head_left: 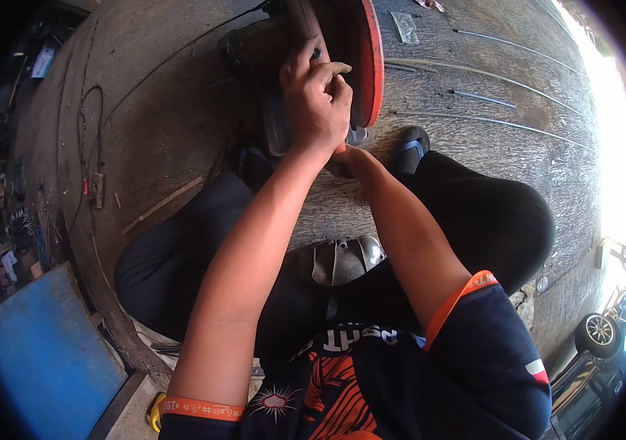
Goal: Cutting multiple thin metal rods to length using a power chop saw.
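A worn, brown floor (430,198) is spreading beneath the seated person, its scuffed grain showing most clearly on the right. At the far middle, a machine (254,50) with a round red guard (373,73) is standing on this floor, beyond the bent legs in black trousers. The left grip (317,99) is closing around the machine's red-brown bar (307,20), just left of the guard. The right grip (342,163) is sitting nearer, under the left wrist; that wrist is hiding its fingers, so I cannot tell whether it is open or closed.

On the left, a dark cable (195,42) is running from the machine across the floor, and a thin wooden stick (162,204) is lying beside the left leg. A blue panel (56,352) is filling the near left corner, with mixed clutter (8,227) crowding the shadowy edge beyond it. Between the legs, a ridged metal casing (339,262) is resting. On the far right, thin rods (485,97) and a clear packet (404,28) are lying, while bright light is flooding the right edge; nearer there, a spoked wheel (598,335) is showing.
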{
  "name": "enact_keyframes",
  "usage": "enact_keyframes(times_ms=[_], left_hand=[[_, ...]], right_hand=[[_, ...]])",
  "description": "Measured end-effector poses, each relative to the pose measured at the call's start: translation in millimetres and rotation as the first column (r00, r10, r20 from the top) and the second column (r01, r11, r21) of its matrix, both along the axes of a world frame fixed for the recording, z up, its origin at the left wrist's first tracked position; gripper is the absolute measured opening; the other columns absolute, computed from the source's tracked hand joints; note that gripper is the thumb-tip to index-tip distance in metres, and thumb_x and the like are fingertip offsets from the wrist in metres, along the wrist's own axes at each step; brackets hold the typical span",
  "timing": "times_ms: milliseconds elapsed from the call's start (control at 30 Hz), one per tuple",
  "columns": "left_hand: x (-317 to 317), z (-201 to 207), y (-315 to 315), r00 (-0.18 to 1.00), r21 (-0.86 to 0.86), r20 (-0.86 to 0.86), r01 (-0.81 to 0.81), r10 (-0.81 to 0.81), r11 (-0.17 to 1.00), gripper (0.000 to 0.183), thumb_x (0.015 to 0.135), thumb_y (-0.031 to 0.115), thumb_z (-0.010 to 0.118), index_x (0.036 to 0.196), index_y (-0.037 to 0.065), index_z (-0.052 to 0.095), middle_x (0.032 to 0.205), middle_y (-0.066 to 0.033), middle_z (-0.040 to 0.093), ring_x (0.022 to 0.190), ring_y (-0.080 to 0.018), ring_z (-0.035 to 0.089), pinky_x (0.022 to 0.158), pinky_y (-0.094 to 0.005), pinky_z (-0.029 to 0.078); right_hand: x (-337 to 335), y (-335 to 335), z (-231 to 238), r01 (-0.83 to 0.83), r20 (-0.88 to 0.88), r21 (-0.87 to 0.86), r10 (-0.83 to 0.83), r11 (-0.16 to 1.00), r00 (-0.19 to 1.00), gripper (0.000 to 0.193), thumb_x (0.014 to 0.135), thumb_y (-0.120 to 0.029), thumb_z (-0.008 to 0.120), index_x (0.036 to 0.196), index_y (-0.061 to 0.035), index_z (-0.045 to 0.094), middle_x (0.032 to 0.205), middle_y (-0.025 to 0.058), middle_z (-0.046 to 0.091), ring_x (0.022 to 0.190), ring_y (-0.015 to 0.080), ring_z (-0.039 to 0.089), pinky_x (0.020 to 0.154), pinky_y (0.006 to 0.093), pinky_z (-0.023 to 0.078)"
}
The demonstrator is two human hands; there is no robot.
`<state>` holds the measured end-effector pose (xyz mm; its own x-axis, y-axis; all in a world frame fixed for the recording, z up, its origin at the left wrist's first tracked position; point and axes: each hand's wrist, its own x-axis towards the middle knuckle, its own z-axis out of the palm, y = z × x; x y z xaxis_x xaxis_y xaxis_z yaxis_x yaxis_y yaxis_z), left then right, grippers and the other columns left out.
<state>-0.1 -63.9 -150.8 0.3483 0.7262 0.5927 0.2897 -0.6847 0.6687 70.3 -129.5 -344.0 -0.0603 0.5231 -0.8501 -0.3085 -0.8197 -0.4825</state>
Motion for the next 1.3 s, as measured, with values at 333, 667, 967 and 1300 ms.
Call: enact_keyframes(times_ms=[333, 667, 967, 1300], left_hand=[[0, -4, 0, 0.999, -0.004, 0.030, -0.016, 0.016, 1.000, 0.016, 0.072, 0.001, 0.066, 0.085, 0.009, 0.071, 0.132, -0.0111, 0.052, 0.123, -0.0357, 0.045, 0.105, -0.0456, 0.038], [0, -2, 0, 1.000, -0.005, 0.019, 0.000, 0.000, 1.000, 0.017, 0.073, 0.000, 0.066, 0.086, 0.008, 0.071, 0.133, -0.0114, 0.051, 0.124, -0.0354, 0.045, 0.104, -0.0453, 0.039], [1, 4, -3, 0.996, -0.064, 0.084, -0.021, 0.027, 0.998, 0.032, 0.075, 0.004, 0.068, 0.107, 0.002, 0.065, 0.132, -0.0193, 0.051, 0.123, -0.0327, 0.049, 0.106, -0.0433, 0.038], [1, 16, -16, 0.990, -0.794, -0.026, -0.104, 0.138, 0.600, 0.044, 0.067, 0.004, 0.068, 0.109, -0.007, 0.057, 0.087, -0.0156, 0.066, 0.074, -0.0230, 0.067, 0.068, -0.0336, 0.054]], right_hand=[[-42, 6, -37, 0.119, 0.302, 0.293, -0.210, 0.949, 0.930, 0.083, 0.079, -0.039, 0.076, 0.131, -0.0011, 0.024, 0.117, 0.0110, 0.057, 0.102, 0.0214, 0.058, 0.084, 0.0343, 0.048], [-21, -2, -38, 0.024, 0.152, 0.277, -0.068, 0.961, 0.986, 0.064, 0.081, -0.033, 0.074, 0.122, -0.0029, 0.036, 0.109, 0.0085, 0.059, 0.096, 0.0189, 0.058, 0.079, 0.0340, 0.048], [-9, -11, -39, -0.081, 0.058, 0.265, 0.068, 0.961, 0.996, 0.046, 0.083, -0.028, 0.073, 0.114, -0.0046, 0.047, 0.102, 0.0062, 0.060, 0.089, 0.0166, 0.058, 0.074, 0.0338, 0.048], [-17, -14, -121, 0.051, 0.098, 0.419, -0.101, 0.906, 0.990, 0.028, 0.085, -0.022, 0.071, 0.105, -0.0064, 0.060, 0.094, 0.0037, 0.061, 0.083, 0.0141, 0.058, 0.068, 0.0335, 0.049]])
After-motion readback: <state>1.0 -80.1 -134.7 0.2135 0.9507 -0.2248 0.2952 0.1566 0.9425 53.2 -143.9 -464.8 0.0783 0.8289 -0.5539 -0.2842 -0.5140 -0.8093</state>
